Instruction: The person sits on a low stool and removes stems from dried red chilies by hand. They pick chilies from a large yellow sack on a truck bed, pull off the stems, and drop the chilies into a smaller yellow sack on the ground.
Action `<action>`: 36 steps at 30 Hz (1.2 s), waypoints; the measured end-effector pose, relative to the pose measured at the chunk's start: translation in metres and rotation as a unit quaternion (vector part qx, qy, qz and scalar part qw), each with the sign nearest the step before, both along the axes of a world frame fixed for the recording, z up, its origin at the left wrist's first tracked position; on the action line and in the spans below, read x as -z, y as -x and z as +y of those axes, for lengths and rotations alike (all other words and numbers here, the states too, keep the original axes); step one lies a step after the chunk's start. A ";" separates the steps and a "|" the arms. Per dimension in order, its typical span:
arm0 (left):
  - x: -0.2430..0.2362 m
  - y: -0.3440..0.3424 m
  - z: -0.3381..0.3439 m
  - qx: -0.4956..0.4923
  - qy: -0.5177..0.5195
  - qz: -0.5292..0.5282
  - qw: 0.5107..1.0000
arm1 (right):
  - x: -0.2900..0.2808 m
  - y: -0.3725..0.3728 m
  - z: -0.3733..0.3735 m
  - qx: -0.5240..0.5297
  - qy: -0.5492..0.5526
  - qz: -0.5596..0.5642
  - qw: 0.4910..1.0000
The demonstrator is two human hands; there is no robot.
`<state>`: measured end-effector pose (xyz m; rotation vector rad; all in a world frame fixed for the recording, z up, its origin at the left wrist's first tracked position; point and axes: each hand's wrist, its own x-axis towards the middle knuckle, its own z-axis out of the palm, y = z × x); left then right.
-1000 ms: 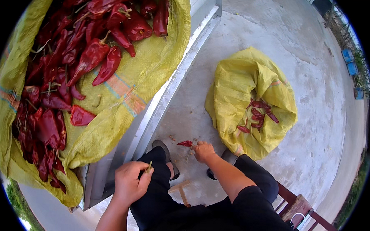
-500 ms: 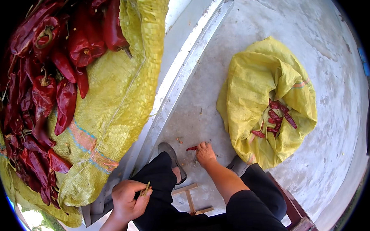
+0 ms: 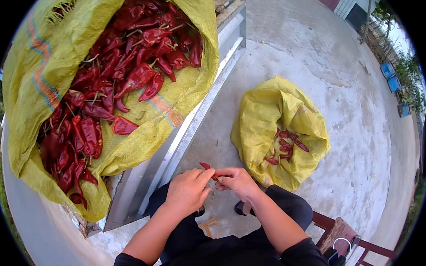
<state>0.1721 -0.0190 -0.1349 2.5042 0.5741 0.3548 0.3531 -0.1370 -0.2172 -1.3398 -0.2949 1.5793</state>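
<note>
Floor [image 3: 355, 134]: yellow sack [image 3: 255, 120] stood two o'clock from red pepper [image 3: 205, 166].
Left grip [image 3: 187, 191]: clasped pepper.
Right grip [image 3: 241, 185]: pinched pepper.

Black sleeves [image 3: 303, 257], dark trousers [image 3: 291, 203]

I see a grey, stained concrete floor [image 3: 349, 172] filling the centre and right of the frame. A rumpled yellow sack [image 3: 251, 118] sits open on it, right of centre. At upper left I make out a metal-sided platform [image 3: 133, 196] carrying a larger yellow sack [image 3: 33, 111], its open mouth toward the centre.
</note>
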 end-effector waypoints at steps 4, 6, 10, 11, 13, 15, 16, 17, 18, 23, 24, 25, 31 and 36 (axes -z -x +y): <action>-0.004 0.011 -0.019 0.024 -0.038 -0.039 0.998 | -0.051 0.020 -0.023 -0.050 -0.033 -0.118 0.991; -0.010 0.019 -0.028 0.008 -0.030 -0.070 0.997 | -0.077 0.031 -0.031 -0.075 -0.040 -0.194 0.977; -0.019 0.037 -0.041 0.016 0.010 -0.109 0.994 | -0.110 0.042 -0.049 -0.118 -0.089 -0.362 0.921; -0.022 0.038 -0.044 0.021 0.014 -0.117 0.993 | -0.107 0.041 -0.051 -0.124 -0.109 -0.399 0.902; -0.025 0.044 -0.051 0.019 0.046 -0.123 0.991 | -0.114 0.043 -0.058 -0.155 -0.135 -0.438 0.875; -0.030 0.048 -0.056 0.024 0.070 -0.130 0.989 | -0.126 0.046 -0.065 -0.165 -0.144 -0.454 0.863; -0.033 0.050 -0.058 0.031 0.078 -0.133 0.988 | -0.129 0.047 -0.069 -0.171 -0.149 -0.461 0.858; -0.035 0.051 -0.059 0.036 0.085 -0.136 0.986 | -0.128 0.047 -0.070 -0.179 -0.161 -0.468 0.850; -0.034 0.052 -0.062 0.036 0.079 -0.143 0.986 | -0.126 0.046 -0.072 -0.189 -0.173 -0.474 0.842; -0.035 0.053 -0.074 -0.010 0.136 -0.180 0.974 | -0.123 0.053 -0.079 -0.133 -0.249 -0.534 0.797; -0.034 0.055 -0.076 -0.020 0.167 -0.179 0.969 | -0.122 0.053 -0.079 -0.142 -0.276 -0.552 0.774; -0.030 0.056 -0.076 -0.031 0.197 -0.179 0.963 | -0.122 0.054 -0.078 -0.151 -0.304 -0.569 0.749; -0.049 0.061 -0.059 0.102 0.069 -0.033 0.992 | -0.154 0.052 -0.077 -0.320 -0.216 -0.630 0.674; -0.066 0.063 -0.052 0.195 0.017 0.079 0.977 | -0.165 0.049 -0.067 -0.412 -0.225 -0.608 0.640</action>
